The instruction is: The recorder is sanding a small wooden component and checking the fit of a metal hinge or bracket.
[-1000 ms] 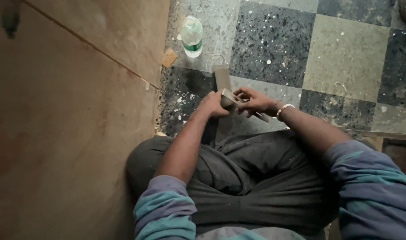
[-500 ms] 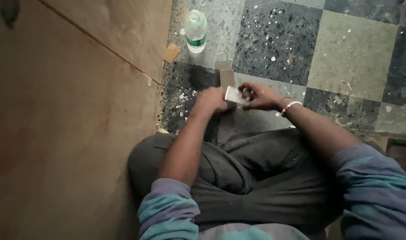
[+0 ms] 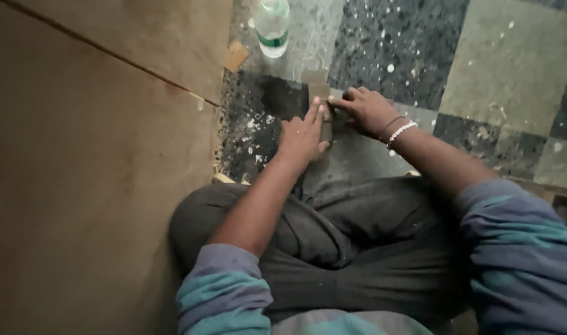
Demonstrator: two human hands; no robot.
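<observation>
A small flat brown strip lies on the speckled floor in front of my crossed legs. My left hand rests flat on its near part, fingers stretched forward and pressing it down. My right hand, with a white bead bracelet at the wrist, is beside it, and its fingertips pinch the strip's right edge where they meet my left fingertips. Most of the strip is hidden under the two hands.
A large brown plywood sheet covers the floor on the left, its edge close to my left knee. A clear plastic bottle lies just beyond the strip, and a small wood chip is by the sheet's edge. Checkered tiles spread to the right.
Both hands held the flat piece just above the floor before. They have since lowered it and now press it flat on the floor. My view has moved closer.
</observation>
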